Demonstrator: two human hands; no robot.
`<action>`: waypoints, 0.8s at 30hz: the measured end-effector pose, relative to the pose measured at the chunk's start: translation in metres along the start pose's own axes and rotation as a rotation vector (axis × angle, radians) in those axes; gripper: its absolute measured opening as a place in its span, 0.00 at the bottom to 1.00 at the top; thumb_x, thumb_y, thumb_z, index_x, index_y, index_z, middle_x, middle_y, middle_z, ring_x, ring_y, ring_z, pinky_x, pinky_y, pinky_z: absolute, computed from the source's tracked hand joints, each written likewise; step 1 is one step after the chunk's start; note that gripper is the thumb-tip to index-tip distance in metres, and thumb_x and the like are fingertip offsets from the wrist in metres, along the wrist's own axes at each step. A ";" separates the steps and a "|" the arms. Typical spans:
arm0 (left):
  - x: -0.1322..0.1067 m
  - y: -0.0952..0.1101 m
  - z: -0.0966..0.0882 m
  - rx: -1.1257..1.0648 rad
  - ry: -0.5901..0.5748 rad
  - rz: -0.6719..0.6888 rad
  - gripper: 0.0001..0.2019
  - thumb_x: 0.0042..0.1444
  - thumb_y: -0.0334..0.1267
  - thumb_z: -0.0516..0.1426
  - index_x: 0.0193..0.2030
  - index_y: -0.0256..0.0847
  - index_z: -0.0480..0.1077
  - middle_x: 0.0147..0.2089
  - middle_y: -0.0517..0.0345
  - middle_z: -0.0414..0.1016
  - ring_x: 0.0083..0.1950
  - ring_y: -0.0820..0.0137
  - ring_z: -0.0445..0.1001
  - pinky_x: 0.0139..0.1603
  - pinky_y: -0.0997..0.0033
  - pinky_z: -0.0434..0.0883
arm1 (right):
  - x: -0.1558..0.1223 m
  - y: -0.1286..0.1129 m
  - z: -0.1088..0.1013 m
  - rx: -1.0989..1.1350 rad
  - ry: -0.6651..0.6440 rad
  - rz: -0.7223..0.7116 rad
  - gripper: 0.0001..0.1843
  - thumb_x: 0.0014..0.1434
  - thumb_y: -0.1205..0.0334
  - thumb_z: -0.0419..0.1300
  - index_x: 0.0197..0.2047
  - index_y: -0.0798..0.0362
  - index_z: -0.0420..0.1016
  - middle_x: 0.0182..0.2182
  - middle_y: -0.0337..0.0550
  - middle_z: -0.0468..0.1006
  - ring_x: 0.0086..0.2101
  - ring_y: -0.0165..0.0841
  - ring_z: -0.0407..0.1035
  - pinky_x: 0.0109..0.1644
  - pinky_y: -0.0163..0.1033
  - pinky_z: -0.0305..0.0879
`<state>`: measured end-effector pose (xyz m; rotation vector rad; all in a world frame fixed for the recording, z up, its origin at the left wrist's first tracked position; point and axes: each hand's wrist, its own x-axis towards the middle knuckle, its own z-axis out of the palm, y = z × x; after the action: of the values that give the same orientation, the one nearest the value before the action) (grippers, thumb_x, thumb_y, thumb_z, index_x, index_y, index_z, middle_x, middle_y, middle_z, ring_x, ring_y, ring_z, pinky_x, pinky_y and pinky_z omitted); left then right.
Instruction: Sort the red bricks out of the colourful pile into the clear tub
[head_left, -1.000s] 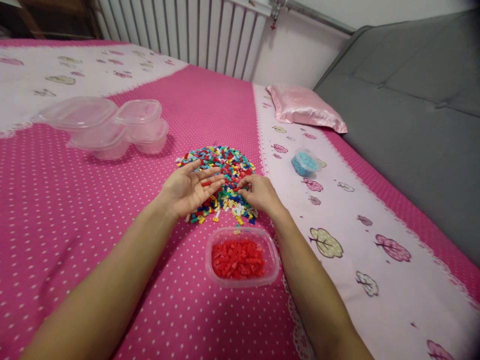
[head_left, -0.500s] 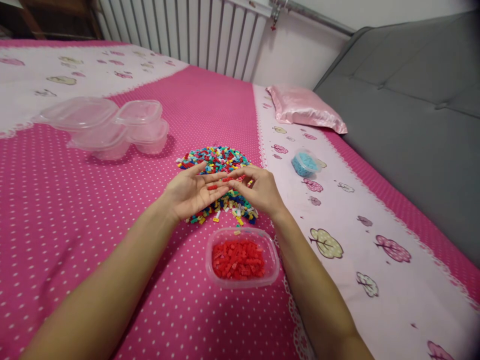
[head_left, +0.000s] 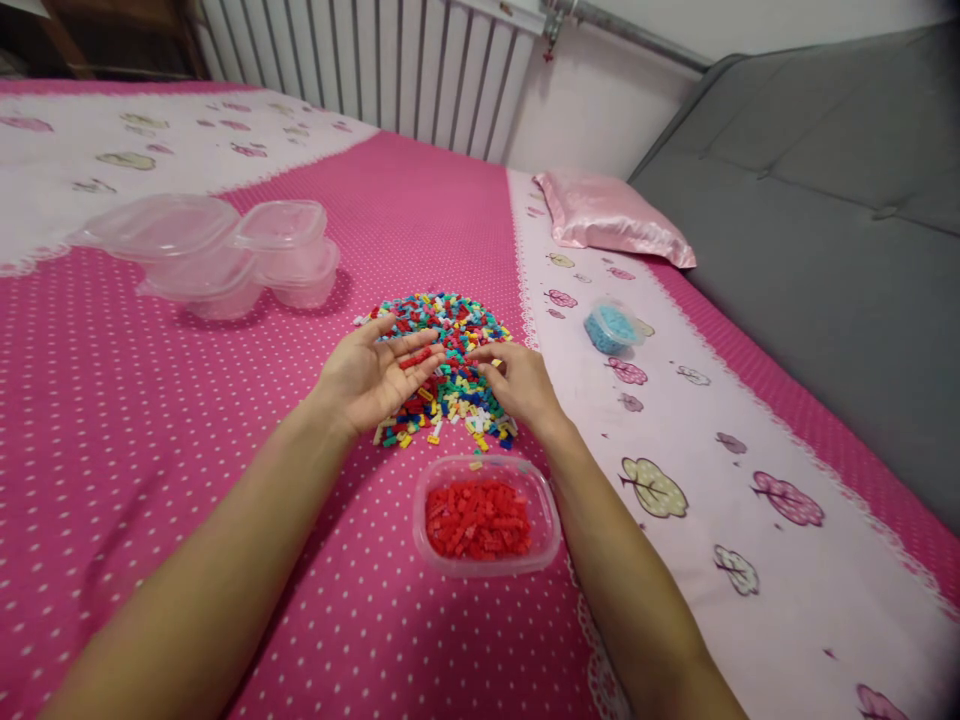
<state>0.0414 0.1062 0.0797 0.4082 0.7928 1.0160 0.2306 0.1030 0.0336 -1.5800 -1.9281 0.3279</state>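
Supporting red bricks (head_left: 416,358) on left hand (head_left: 369,380), palm up, grip released, partly hiding brick pile (head_left: 463,402). Curling right hand (head_left: 519,384) by pile; can't tell whether grasping anything, too blurred.

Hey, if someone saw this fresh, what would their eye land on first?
Probably the multicoloured heap of small pieces on the pink dotted bedspread, with the palm-up left hand at its left and the right hand at its right. Next, likely, the bright red pile in the clear tub, between the forearms.
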 end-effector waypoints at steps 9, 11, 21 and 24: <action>0.002 -0.001 -0.002 -0.011 0.025 0.002 0.13 0.62 0.36 0.47 0.48 0.35 0.69 0.39 0.44 0.75 0.36 0.65 0.77 0.34 0.73 0.78 | -0.002 -0.003 0.003 -0.262 -0.179 0.009 0.15 0.60 0.66 0.57 0.49 0.45 0.77 0.46 0.44 0.77 0.47 0.38 0.69 0.50 0.41 0.63; 0.003 -0.001 -0.002 -0.005 0.025 0.004 0.13 0.62 0.36 0.47 0.47 0.36 0.69 0.40 0.44 0.75 0.36 0.65 0.77 0.34 0.72 0.78 | -0.002 -0.003 0.003 -0.261 -0.182 0.009 0.13 0.59 0.66 0.58 0.46 0.47 0.77 0.45 0.44 0.77 0.47 0.38 0.69 0.50 0.41 0.63; 0.002 -0.001 -0.003 0.004 0.014 -0.019 0.15 0.62 0.36 0.47 0.49 0.33 0.69 0.42 0.41 0.75 0.38 0.64 0.77 0.35 0.72 0.78 | -0.001 0.000 -0.001 -0.233 -0.128 0.099 0.09 0.58 0.65 0.59 0.40 0.49 0.79 0.41 0.43 0.81 0.44 0.39 0.72 0.47 0.41 0.65; 0.003 -0.002 -0.004 0.000 0.000 -0.041 0.17 0.63 0.37 0.47 0.52 0.29 0.68 0.42 0.40 0.75 0.38 0.64 0.77 0.35 0.73 0.78 | -0.002 0.001 -0.008 -0.263 -0.133 0.180 0.09 0.57 0.65 0.60 0.39 0.48 0.80 0.40 0.44 0.81 0.42 0.39 0.73 0.44 0.41 0.66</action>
<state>0.0405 0.1078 0.0747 0.3905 0.7976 0.9781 0.2363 0.1002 0.0382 -1.9545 -1.9978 0.2674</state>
